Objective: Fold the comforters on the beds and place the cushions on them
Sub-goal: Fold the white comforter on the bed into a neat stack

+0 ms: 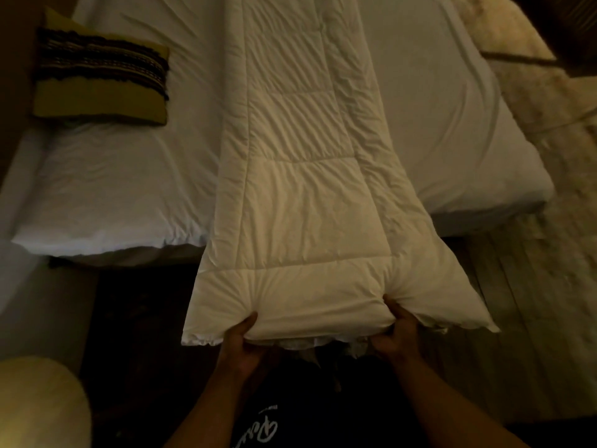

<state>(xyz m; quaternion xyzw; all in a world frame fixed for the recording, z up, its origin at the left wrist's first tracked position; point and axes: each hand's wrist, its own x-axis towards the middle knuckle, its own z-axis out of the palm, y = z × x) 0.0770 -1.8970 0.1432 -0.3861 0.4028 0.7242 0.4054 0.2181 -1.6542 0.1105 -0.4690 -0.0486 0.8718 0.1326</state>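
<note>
A cream quilted comforter (300, 163), folded into a long strip, runs down the middle of the white-sheeted bed (113, 176) and hangs past its near edge. My left hand (244, 341) grips the strip's near end left of centre, thumb on top and fingers underneath. My right hand (399, 331) grips the same end further right, bunching the fabric there. An olive cushion (100, 76) with a dark woven band lies on the bed at the far left.
A pale shaggy rug (529, 101) covers the floor to the right of the bed. Wooden floorboards (517, 318) show at the lower right. A rounded pale object (38, 402) sits at the bottom left corner. Dark floor lies under my arms.
</note>
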